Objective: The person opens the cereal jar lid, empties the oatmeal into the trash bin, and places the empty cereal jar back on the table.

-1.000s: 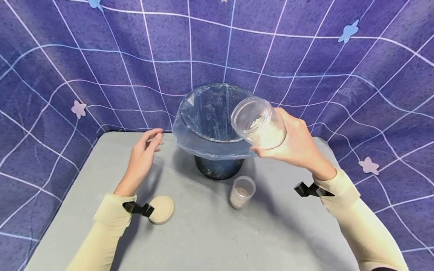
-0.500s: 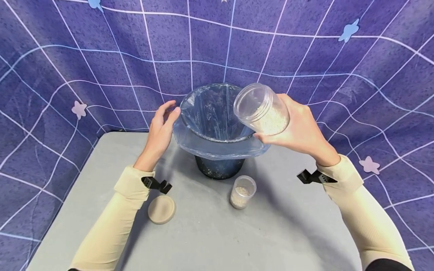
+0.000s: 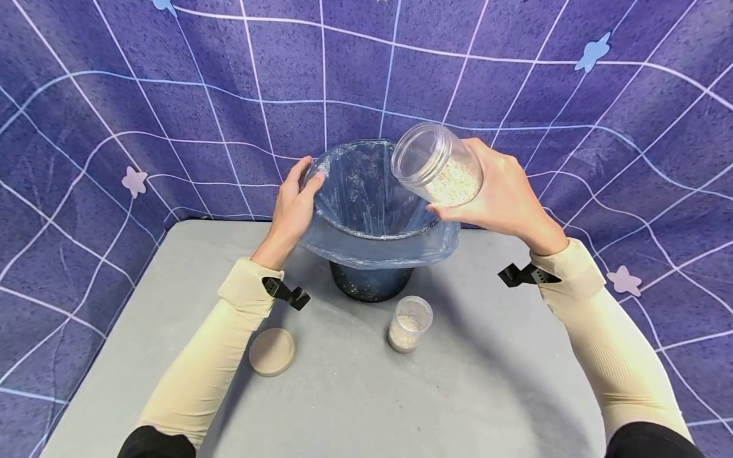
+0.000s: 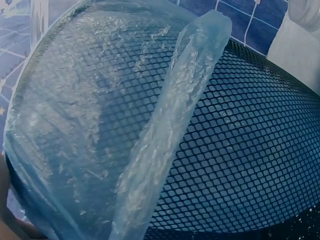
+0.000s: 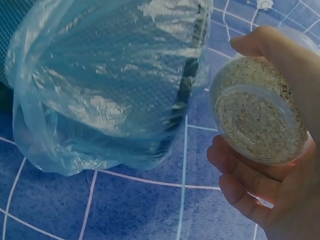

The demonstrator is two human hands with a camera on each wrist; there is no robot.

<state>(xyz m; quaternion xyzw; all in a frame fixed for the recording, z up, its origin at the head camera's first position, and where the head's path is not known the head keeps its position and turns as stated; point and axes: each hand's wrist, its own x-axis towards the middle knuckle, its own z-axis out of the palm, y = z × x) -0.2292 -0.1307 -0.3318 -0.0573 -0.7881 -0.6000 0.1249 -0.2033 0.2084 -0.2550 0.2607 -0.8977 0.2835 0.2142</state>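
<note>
A dark mesh trash can (image 3: 369,280) stands on the grey table, lined with a translucent blue bag (image 3: 378,254) folded out over its rim. My left hand (image 3: 293,207) grips the left rim, thumb over the inner side and fingers outside; in the left wrist view only part of that hand shows, at the lower left. My right hand (image 3: 495,191) holds a clear, lidless jar (image 3: 424,156) above the right rim. The jar tilts with its mouth toward the left, and pale flakes (image 5: 255,115) lie in its lower part.
A smaller clear cup (image 3: 409,324), partly filled with similar pale flakes, stands on the table (image 3: 343,407) in front of the can. A round beige lid (image 3: 272,352) lies by the left forearm. Purple grid-patterned cloth (image 3: 200,114) hangs behind and at both sides.
My left hand has moved right and away from me, from beside the trash can onto its left rim. My right hand has raised the tilted jar slightly.
</note>
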